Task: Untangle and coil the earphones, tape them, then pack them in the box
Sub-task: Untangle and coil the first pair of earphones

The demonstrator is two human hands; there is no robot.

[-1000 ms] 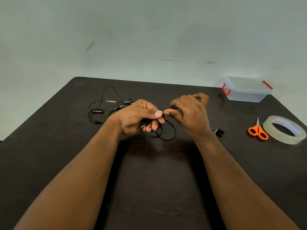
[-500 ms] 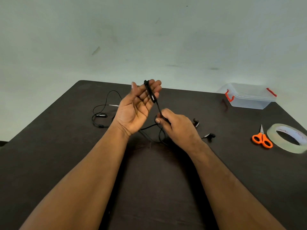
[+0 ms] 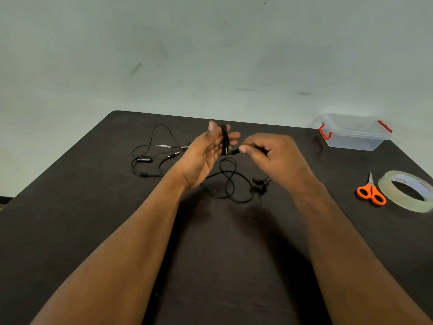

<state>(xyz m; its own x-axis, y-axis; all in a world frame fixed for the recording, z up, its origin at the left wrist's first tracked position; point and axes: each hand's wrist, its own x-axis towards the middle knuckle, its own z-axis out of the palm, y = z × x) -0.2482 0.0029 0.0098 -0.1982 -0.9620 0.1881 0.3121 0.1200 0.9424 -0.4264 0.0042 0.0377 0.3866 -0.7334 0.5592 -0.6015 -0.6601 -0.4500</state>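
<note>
My right hand (image 3: 273, 158): raised from the table, now level with the left hand (image 3: 206, 156). Earphone cable (image 3: 230, 181): more turns around my left fingers (image 3: 230, 137); earbuds (image 3: 260, 184) drawn together.

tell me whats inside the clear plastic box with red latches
Nothing shows through the clear plastic box with red latches; its lid is on, and the far inside corners are too hazy to judge.
</note>
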